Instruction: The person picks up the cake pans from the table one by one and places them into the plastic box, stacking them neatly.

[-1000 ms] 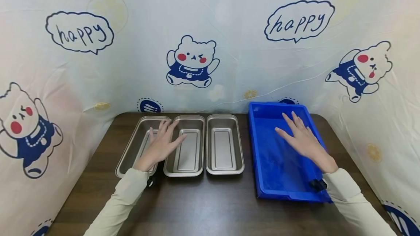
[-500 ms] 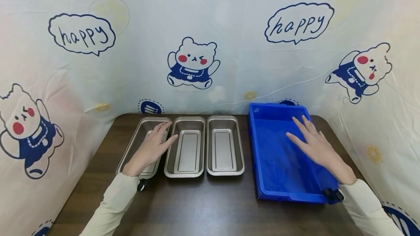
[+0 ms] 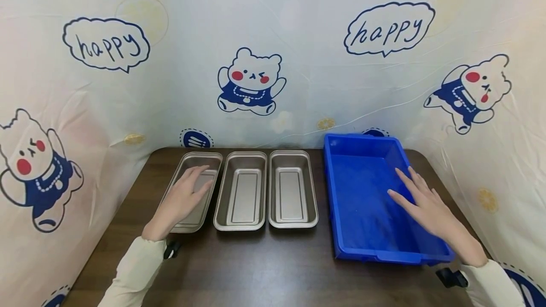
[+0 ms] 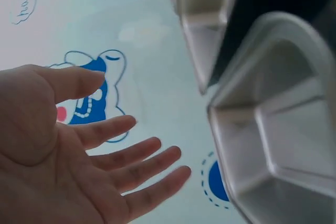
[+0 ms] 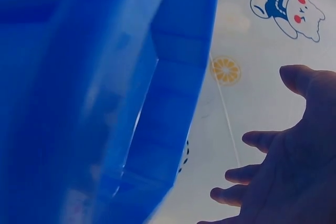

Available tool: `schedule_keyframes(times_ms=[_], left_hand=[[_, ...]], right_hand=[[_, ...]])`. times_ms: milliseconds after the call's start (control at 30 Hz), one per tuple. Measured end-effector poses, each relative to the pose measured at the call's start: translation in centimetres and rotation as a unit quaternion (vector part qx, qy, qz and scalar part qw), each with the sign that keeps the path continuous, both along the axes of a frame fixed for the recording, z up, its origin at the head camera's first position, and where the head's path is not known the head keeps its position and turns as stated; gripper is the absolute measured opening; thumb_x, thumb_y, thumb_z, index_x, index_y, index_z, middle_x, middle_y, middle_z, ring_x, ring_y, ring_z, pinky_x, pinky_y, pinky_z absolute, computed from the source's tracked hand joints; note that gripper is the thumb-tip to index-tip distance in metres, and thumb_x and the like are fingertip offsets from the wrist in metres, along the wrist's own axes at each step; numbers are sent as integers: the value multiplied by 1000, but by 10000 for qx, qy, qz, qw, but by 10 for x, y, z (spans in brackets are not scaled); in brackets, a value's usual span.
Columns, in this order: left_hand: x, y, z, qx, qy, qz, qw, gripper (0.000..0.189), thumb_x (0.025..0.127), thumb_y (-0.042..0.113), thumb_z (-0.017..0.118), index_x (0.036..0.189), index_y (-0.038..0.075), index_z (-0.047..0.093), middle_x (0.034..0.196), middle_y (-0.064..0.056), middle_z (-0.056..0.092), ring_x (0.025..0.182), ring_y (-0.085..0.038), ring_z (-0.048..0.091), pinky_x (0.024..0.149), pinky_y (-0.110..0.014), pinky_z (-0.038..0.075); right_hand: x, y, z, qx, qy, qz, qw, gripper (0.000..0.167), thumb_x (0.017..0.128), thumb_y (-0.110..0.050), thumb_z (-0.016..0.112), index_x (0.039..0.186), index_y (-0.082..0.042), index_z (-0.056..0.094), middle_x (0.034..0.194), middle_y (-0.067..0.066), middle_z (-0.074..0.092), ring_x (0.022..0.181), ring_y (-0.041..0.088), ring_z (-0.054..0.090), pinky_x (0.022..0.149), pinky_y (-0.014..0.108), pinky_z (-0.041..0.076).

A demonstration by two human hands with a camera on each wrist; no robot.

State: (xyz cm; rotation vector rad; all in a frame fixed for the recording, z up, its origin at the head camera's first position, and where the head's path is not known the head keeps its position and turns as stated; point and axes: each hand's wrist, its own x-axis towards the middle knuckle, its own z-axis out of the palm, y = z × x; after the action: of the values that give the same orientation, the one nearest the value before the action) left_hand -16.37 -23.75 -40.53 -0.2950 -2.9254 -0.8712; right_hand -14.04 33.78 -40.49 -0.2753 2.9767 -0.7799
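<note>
My left hand (image 3: 181,199) hovers over the leftmost metal loaf pan (image 3: 204,198), fingers spread and relaxed, holding nothing; its palm shows in the left wrist view, apart from the pans. To the right of that pan stand a second loaf pan (image 3: 245,198) and a third loaf pan (image 3: 293,198); no contents show in these two. Above the right side of a blue plastic tray (image 3: 358,212) is my right hand (image 3: 431,212), its fingers extended and spread with nothing in them. In the right wrist view the hand is apart from the tray wall (image 5: 178,66).
A dark brown wooden table (image 3: 264,269) bears the pans and tray. A pale curtain (image 3: 298,37) printed with cartoon bears and "happy" bubbles closes in the back and both sides. Dark wrist cameras sit by both sleeves.
Both hands have drawn back toward the person and apart, the left one leftward and the right one rightward. The pans and tray have stayed in place.
</note>
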Motion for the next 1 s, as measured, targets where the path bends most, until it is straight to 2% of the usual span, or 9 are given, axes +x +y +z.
schedule_keyframes(times_ms=[100,200,233,300,400,533,767,867,1000], left_hand=[[4,-6,-6,3,210,143,9997,49,108,24,60,146,-7,51,144,-31,50,130,-50,53,105,-67,45],[8,-14,-11,85,501,379,9980,29,102,14,68,118,-7,56,113,-25,57,98,-40,60,82,-53,53],[9,-17,-12,98,645,470,9968,22,100,9,71,108,-4,55,102,-20,57,88,-34,58,74,-47,51],[12,-23,-13,106,899,666,9937,22,95,2,74,94,1,52,85,-11,53,73,-25,50,63,-38,42],[16,-31,-13,57,1131,889,9896,24,90,-1,78,85,5,55,70,-3,52,60,-18,46,54,-31,36],[21,-40,-16,39,1104,971,9891,25,89,2,83,82,5,59,66,0,49,57,-16,42,51,-28,32],[28,-60,-27,-102,1071,1045,9887,30,86,9,88,78,8,59,65,2,49,56,-13,41,51,-27,33],[31,-68,-32,-95,993,1090,9890,29,88,13,87,79,8,60,66,1,52,56,-12,41,50,-27,33],[32,-74,-36,-89,940,1130,9891,23,91,10,84,83,4,63,69,0,56,57,-13,43,50,-27,33]], right_hand=[[6,6,-3,-62,-69,-30,10000,79,111,-47,45,170,-7,12,172,33,-2,153,62,-2,111,86,-3],[12,12,-7,-114,-137,-75,9998,78,111,-47,44,170,-6,12,171,33,-3,152,63,-3,110,87,-3],[14,13,-8,-130,-150,-94,9998,78,111,-47,44,170,-6,12,171,33,-3,152,63,-3,109,87,-3],[18,16,-11,-153,-158,-130,9997,78,111,-46,44,170,-5,12,171,33,-4,152,63,-2,109,87,-3],[23,18,-16,-204,-167,-167,9995,78,112,-46,45,170,-5,12,171,33,-4,152,63,-2,109,88,-3],[29,22,-22,-248,-192,-203,9993,78,112,-45,45,170,-5,12,172,33,-5,153,62,-3,109,87,-4],[39,28,-29,-340,-275,-286,9986,77,112,-44,46,170,-5,12,170,35,-4,153,61,-6,109,87,-4],[42,31,-33,-358,-336,-328,9983,77,112,-44,46,170,-6,12,170,36,-4,153,62,-7,109,87,-4],[46,33,-38,-396,-467,-396,9973,78,112,-46,45,170,-7,12,170,37,-3,152,63,-8,108,88,-2]])
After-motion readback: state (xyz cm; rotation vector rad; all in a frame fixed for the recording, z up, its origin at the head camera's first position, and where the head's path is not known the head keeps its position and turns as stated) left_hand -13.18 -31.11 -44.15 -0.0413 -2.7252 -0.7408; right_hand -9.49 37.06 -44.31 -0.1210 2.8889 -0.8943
